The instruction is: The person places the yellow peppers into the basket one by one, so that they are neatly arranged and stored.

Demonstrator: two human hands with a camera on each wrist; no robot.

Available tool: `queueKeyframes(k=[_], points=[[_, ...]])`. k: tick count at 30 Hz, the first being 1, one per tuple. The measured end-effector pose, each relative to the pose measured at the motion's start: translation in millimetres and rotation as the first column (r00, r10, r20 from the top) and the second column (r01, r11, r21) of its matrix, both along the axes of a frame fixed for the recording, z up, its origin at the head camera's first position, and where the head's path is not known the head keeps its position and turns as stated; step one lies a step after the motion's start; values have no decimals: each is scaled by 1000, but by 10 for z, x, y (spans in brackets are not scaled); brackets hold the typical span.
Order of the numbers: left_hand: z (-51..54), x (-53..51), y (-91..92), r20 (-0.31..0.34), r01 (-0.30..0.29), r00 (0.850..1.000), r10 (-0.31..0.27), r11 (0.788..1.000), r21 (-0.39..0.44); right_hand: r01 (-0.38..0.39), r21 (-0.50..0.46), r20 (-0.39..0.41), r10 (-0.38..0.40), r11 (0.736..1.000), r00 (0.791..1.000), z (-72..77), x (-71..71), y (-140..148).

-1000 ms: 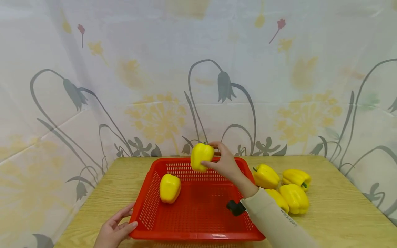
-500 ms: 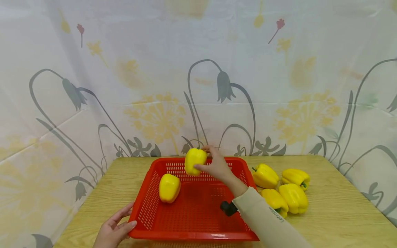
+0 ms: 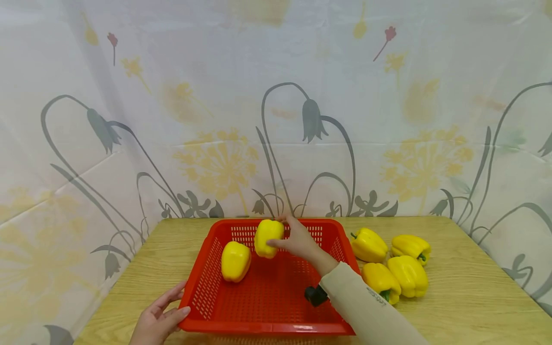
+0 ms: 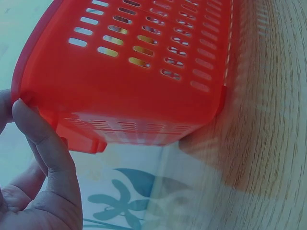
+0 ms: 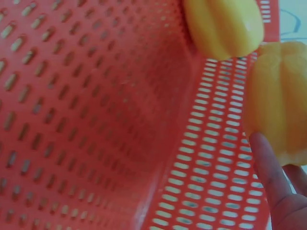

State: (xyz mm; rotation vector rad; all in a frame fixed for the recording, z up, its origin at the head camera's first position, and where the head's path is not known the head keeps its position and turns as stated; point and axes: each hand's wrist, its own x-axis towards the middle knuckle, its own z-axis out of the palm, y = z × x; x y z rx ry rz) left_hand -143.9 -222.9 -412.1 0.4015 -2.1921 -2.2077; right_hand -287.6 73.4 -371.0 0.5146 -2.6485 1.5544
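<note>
A yellow bell pepper (image 3: 266,237) is held in my right hand (image 3: 302,243), above the floor of a red plastic basket (image 3: 276,287) near its back wall. In the right wrist view the thumb lies along the side of the held bell pepper (image 5: 276,96). Another yellow bell pepper (image 3: 235,261) lies in the basket at the left, also seen in the right wrist view. My left hand (image 3: 158,316) grips the basket's rim at its front left corner. The left wrist view shows the left hand's fingers (image 4: 41,129) at the rim, outside the slotted wall.
Several yellow bell peppers (image 3: 407,276) lie together on the wooden table (image 3: 470,287), right of the basket. A black wrist camera (image 3: 316,295) sits under the right wrist, over the basket. Behind the table hangs a flower-patterned cloth (image 3: 207,96).
My right hand has moved left and down with the bell pepper, from rim height to inside the basket. My left hand stays at the basket's corner.
</note>
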Motion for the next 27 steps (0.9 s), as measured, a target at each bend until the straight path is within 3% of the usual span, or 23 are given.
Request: queueKeyframes(k=[7,13,19,27], points=[[-7,-6,-9,3,6,1000,-6,1000,-8,-78,125,44,73,989,996,-160,-40,-27],[-9,-9,-14,15,6,1000,-6,1000,-18,-164,220,71,152,962,986,-252,-32,-55],[-3,-9,3,11,3,1000,-3,1000,-20,-207,200,146,179,958,973,-272,-25,-36],[1,-13,-12,18,7,1000,-7,1000,-29,-227,235,75,215,945,974,-250,-6,-86]])
